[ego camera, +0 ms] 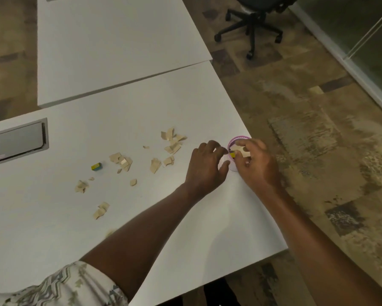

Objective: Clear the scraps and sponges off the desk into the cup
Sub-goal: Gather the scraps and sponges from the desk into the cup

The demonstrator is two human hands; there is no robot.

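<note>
At the counter's [141,102] right edge, my right hand [257,164] pinches scraps over the pink cup [235,140]; my left hand [205,165], loose and empty, sits nearer the remaining scraps [172,142] lying leftward.

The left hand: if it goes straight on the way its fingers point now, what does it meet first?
Most likely the small pink cup near the desk's right edge. The left hand points right toward its side wall, very close; whether they already touch is unclear.
</note>
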